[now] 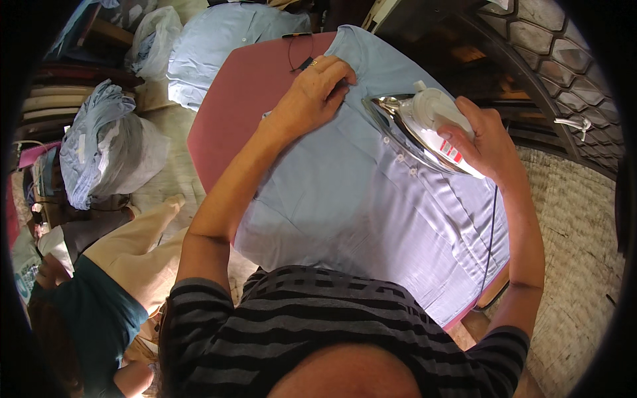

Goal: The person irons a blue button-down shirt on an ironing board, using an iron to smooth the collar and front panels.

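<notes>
A light blue button-up shirt [318, 192] lies spread over a maroon padded ironing board [229, 99]. My right hand [488, 139] is wrapped round the handle of a white clothes iron [431, 113] with a shiny metal base. The iron rests tilted over the right part of the shirt, beside a row of small buttons [400, 158]. Near the far end of the board, my left hand [322, 86] has its fingers curled down, pinching the shirt's cloth. Its fingertips are partly hidden. A dark cord [491, 232] hangs below the iron along the shirt's right side.
Folded light blue garments [232, 43] lie beyond the board. Clear plastic bags and a bundle of blue clothing [99, 146] stand at the left. A person in a teal top [99, 318] sits at the lower left. A dark metal lattice [584, 86] borders the right side.
</notes>
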`<state>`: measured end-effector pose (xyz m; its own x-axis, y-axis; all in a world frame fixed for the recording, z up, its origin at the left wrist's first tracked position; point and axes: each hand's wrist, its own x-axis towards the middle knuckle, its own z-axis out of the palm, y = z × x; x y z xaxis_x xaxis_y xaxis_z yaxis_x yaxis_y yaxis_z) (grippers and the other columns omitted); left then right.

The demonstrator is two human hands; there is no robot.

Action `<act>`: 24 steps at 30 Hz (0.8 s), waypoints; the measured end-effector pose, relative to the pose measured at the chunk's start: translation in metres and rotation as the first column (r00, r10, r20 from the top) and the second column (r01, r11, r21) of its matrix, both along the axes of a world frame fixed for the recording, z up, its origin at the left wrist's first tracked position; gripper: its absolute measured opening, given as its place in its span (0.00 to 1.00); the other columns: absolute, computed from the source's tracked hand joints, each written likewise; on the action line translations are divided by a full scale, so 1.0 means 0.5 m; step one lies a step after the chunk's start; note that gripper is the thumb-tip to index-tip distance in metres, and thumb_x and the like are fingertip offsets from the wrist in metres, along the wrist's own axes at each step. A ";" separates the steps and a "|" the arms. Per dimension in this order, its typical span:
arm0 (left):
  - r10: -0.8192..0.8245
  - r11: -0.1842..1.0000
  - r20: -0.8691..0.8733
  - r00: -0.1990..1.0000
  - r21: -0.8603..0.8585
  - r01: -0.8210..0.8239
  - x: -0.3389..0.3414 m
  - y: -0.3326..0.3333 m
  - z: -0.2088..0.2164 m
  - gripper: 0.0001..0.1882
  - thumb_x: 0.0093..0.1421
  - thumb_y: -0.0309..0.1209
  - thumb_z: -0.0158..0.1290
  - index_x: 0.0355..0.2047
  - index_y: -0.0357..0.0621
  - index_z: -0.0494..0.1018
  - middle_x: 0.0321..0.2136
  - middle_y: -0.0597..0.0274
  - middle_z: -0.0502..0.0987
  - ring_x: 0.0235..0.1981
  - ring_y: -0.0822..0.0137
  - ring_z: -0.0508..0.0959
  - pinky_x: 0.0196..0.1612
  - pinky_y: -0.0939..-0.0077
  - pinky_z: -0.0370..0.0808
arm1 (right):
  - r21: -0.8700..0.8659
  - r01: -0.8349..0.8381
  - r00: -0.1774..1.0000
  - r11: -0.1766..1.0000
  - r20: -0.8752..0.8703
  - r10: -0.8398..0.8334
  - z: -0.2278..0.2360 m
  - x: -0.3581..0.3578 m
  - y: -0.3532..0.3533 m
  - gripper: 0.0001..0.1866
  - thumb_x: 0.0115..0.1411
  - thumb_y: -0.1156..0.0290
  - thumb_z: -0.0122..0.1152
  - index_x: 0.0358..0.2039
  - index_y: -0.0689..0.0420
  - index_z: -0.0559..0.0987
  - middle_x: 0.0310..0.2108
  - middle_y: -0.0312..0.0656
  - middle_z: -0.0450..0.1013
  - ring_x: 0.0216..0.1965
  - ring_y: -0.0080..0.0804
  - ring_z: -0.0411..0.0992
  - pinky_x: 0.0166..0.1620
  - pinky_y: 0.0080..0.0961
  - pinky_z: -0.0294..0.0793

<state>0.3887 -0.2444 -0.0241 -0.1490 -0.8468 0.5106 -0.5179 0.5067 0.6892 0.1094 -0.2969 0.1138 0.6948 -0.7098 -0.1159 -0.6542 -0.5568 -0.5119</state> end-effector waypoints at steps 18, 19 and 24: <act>0.223 0.965 0.244 0.944 0.080 -0.249 -0.045 0.012 0.007 0.14 0.54 0.40 0.63 0.26 0.42 0.78 0.29 0.56 0.76 0.33 0.52 0.76 0.38 0.59 0.74 | 0.007 0.096 0.995 0.995 0.007 -0.096 -0.012 -0.041 0.026 0.20 0.60 0.55 0.67 0.36 0.61 0.77 0.24 0.55 0.77 0.25 0.50 0.78 0.30 0.35 0.75; 0.220 0.967 0.256 0.941 0.068 -0.245 -0.048 0.012 0.007 0.14 0.54 0.41 0.63 0.25 0.42 0.78 0.29 0.57 0.76 0.33 0.52 0.76 0.37 0.59 0.73 | 0.006 0.110 0.994 0.994 -0.017 -0.110 -0.010 -0.040 0.026 0.20 0.60 0.55 0.67 0.36 0.61 0.77 0.24 0.55 0.77 0.25 0.50 0.78 0.31 0.35 0.75; 0.272 0.954 0.215 0.938 0.070 -0.292 -0.059 0.015 0.008 0.13 0.54 0.41 0.63 0.26 0.44 0.79 0.29 0.58 0.76 0.35 0.53 0.76 0.38 0.59 0.72 | 0.006 0.107 0.994 0.994 -0.015 -0.107 -0.005 -0.037 0.029 0.21 0.60 0.53 0.66 0.35 0.61 0.78 0.23 0.55 0.77 0.25 0.51 0.78 0.31 0.36 0.75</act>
